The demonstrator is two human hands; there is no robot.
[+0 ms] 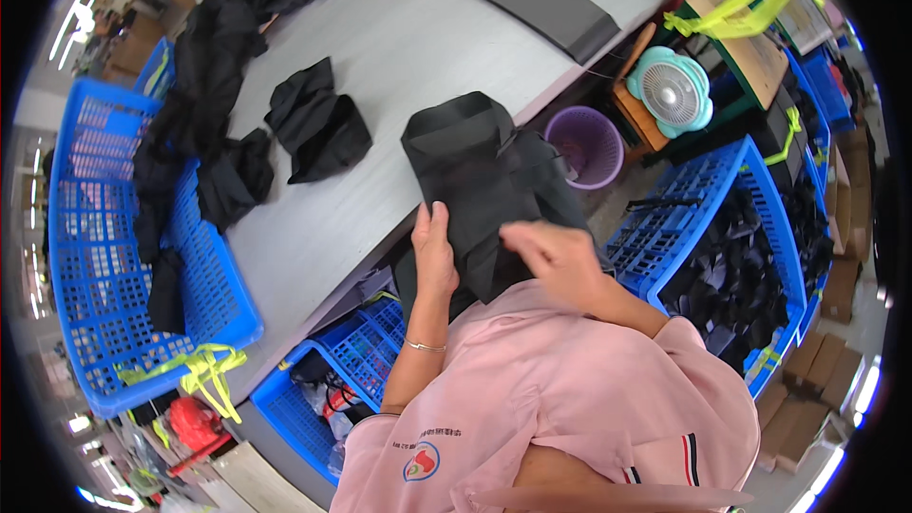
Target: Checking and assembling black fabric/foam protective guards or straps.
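Note:
A black fabric piece (475, 180), folded and sewn into a pouch-like shape, hangs in front of me at the near edge of the grey table. My left hand (436, 256) grips its left side, with the other fingers hidden behind the cloth. Over its lower right part is my right hand (556, 256), smeared by motion; whether its fingers pinch the cloth does not show. More dark cloth drapes to the right of the piece and down toward my lap. On the table to the left lies another crumpled black fabric piece (318, 123).
The grey table (399, 47) carries a dark flat panel (541, 5) and a heap of black cloth (218, 47). Blue crates stand left (95, 228), below (366, 342) and right (655, 228). A purple basket (598, 176) and a turquoise fan (670, 90) are at the right.

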